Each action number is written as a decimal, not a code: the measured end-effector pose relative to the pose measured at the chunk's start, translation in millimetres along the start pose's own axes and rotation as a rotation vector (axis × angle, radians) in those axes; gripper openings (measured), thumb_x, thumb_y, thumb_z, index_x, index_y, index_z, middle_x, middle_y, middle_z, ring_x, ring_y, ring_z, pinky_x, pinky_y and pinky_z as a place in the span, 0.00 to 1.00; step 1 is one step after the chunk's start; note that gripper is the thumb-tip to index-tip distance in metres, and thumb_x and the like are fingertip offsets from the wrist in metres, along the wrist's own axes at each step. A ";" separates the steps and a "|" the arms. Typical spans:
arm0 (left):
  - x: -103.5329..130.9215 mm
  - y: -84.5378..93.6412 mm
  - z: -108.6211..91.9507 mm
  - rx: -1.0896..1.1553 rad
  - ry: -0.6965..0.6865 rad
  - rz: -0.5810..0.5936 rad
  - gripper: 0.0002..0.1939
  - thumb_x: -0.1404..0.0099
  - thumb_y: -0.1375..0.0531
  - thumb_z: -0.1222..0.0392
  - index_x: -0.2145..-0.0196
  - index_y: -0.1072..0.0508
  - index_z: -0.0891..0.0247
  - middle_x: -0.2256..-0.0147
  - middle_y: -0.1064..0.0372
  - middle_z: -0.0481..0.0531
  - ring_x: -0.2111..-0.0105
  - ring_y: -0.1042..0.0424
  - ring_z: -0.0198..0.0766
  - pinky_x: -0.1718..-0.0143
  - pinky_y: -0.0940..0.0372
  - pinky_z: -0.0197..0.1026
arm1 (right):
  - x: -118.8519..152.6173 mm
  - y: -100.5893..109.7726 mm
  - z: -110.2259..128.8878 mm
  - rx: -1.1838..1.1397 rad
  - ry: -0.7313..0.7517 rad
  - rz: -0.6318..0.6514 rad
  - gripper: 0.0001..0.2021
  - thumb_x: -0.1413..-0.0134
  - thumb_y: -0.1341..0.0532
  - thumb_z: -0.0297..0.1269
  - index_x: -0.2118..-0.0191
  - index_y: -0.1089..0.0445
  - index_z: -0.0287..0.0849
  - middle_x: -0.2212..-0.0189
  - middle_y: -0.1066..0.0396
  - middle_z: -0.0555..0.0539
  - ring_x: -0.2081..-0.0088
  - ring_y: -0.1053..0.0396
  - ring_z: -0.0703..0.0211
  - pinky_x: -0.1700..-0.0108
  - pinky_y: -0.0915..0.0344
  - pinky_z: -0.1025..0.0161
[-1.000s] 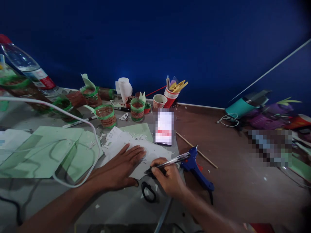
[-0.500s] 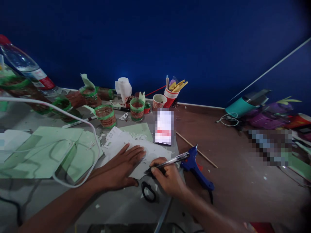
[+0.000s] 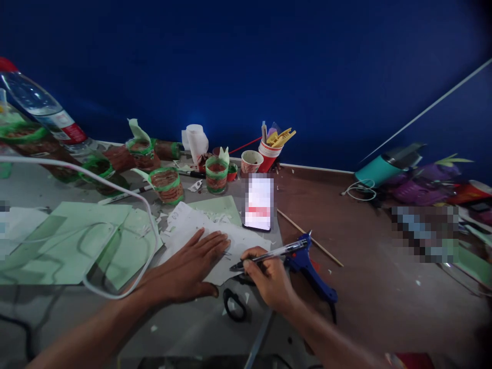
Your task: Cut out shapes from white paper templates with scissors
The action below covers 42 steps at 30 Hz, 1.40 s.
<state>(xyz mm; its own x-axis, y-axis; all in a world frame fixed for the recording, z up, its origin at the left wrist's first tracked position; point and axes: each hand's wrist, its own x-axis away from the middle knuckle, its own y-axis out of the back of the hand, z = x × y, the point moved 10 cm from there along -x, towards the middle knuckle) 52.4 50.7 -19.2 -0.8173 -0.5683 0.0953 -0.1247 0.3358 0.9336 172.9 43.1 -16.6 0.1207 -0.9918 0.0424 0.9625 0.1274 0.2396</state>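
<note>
My left hand (image 3: 196, 264) lies flat with fingers stretched out on a sheet of white paper (image 3: 188, 220). Dark pen marks show on the paper beside its fingertips. In my right hand (image 3: 267, 277) is a clear-barrelled pen (image 3: 284, 249), gripped near its tip and slanting up to the right. The pen's dark tip is at the paper's lower right part. Below, between the hands, the black handle loop of a pair of scissors (image 3: 234, 306) shows; the rest is mostly hidden. A phone (image 3: 259, 202) with a lit, blurred screen stands just beyond the paper.
A blue glue gun (image 3: 313, 271) and a thin wooden stick (image 3: 330, 251) lie to the right. Green paper (image 3: 69, 236) and a looping white cable (image 3: 149, 215) are on the left. Small jars (image 3: 216, 177), cups (image 3: 251, 161) and a large bottle (image 3: 49, 110) line the back.
My right hand and the pen have shifted slightly to the right, with the pen lying a little flatter. My left hand stays in place on the paper.
</note>
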 end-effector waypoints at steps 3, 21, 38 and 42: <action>0.3 -1.0 0.4 0.009 -0.004 0.005 0.48 0.46 0.39 0.47 0.37 0.62 0.60 0.37 0.55 0.61 0.37 0.59 0.46 0.38 0.68 0.56 | 0.4 2.1 -1.6 -0.015 -0.006 -0.016 0.06 0.47 0.46 0.34 0.68 0.34 0.39 0.81 0.43 0.54 0.80 0.48 0.67 0.79 0.51 0.70; 4.2 37.1 35.3 0.184 0.294 -0.284 0.25 0.36 0.50 0.54 0.42 0.45 0.63 0.44 0.39 0.58 0.45 0.39 0.44 0.45 0.43 0.45 | -4.7 17.2 -11.8 -0.205 -0.015 -0.147 0.09 0.47 0.42 0.40 0.62 0.34 0.41 0.76 0.36 0.51 0.75 0.36 0.62 0.71 0.38 0.65; 4.1 42.6 30.8 0.129 0.261 -0.372 0.13 0.35 0.50 0.54 0.68 0.30 0.61 0.55 0.30 0.53 0.52 0.33 0.43 0.46 0.42 0.48 | -5.5 13.4 -11.4 -0.180 -0.025 -0.092 0.09 0.47 0.43 0.39 0.62 0.34 0.40 0.79 0.37 0.52 0.75 0.38 0.63 0.72 0.40 0.65; 2.8 36.5 29.9 0.147 0.242 -0.354 0.11 0.35 0.50 0.56 0.67 0.30 0.62 0.54 0.31 0.55 0.52 0.34 0.43 0.47 0.40 0.47 | -5.1 6.4 -13.3 -0.174 -0.053 -0.029 0.09 0.47 0.44 0.38 0.63 0.34 0.39 0.82 0.40 0.54 0.79 0.41 0.65 0.76 0.45 0.67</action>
<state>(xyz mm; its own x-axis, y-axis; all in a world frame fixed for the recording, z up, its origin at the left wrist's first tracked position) 28.8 83.9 4.8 -0.5572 -0.8207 -0.1265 -0.4656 0.1825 0.8660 181.7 48.8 -28.2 0.0838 -0.9924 0.0900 0.9934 0.0903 0.0704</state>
